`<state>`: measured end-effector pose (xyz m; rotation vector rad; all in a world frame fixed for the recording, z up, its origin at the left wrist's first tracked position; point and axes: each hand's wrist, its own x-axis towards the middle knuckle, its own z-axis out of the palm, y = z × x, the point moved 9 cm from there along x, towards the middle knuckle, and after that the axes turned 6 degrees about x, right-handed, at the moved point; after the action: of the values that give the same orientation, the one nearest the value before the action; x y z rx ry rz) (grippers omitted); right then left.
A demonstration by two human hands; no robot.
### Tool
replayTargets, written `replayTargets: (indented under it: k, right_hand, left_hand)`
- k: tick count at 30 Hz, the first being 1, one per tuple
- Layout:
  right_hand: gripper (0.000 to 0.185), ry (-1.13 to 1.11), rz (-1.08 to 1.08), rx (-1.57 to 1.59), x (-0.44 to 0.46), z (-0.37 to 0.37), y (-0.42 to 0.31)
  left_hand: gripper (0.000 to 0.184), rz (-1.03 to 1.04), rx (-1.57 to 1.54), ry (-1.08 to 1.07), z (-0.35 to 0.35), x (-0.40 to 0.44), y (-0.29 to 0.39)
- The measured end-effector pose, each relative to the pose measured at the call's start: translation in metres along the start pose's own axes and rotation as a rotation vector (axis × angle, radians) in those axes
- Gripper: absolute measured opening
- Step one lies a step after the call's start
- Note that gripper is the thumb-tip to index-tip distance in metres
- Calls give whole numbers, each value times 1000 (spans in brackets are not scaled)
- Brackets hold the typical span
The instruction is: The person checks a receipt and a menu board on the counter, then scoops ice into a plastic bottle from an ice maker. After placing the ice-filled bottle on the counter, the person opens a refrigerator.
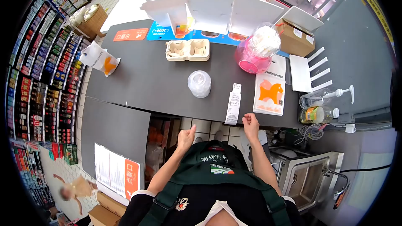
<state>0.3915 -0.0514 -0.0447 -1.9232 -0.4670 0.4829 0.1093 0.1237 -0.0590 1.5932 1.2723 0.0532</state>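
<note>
My left hand is held in front of the apron, below the counter edge, its fingers curled in and thumb up; nothing shows in it. At the counter's front edge, my right hand has its fingers curled, with nothing visible in them. Just left of it lies a printed receipt strip, apart from the fingers. Beyond that hand, a white paper bag with an orange horse lies flat. A lidded clear plastic cup stands mid-counter, and behind it sits a cardboard cup carrier.
A small paper bag stands at the counter's left. At the right are a pink container of wrapped white items, a white router, a pump bottle and a yellow-labelled bottle. A steel sink is below right. White panels line the back.
</note>
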Motion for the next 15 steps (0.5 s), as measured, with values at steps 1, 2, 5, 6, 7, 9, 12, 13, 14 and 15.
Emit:
replayTargets:
  k: [1,2,5,6,7,9,12,13,14,15]
  right_hand:
    - [14,25,-22,-15,2,-1,-5]
    - [19,2,6,-7,4,2,0]
    - [23,-16,-26,20,7,9,1]
    - [26,-43,5,29,7,12,4]
    - [26,-49,4,30,7,13,5]
    - [28,-40,-34,31,8,16,4]
    - [30,-40,-20,68,7,18,5]
    - [30,-45,-24,68,7,19,6]
    - [31,-38,-1,76,8,20,9]
    - [31,-31,21,85,10,20,12]
  left_hand:
    - [55,-7,0,4,2,-3,0]
    - [50,88,-5,5,5,-6,9]
    - [35,177,-71,19,6,-12,24]
    - [33,208,-53,37,4,-14,30]
    - [31,240,-35,54,0,-16,37]
    - [27,211,-22,61,-6,-19,41]
    - [25,251,-43,76,-13,-22,44]
    - [25,250,-45,82,-14,-24,43]
    - [26,252,-39,89,-14,-25,42]
    - [27,253,-33,98,-15,-27,41]
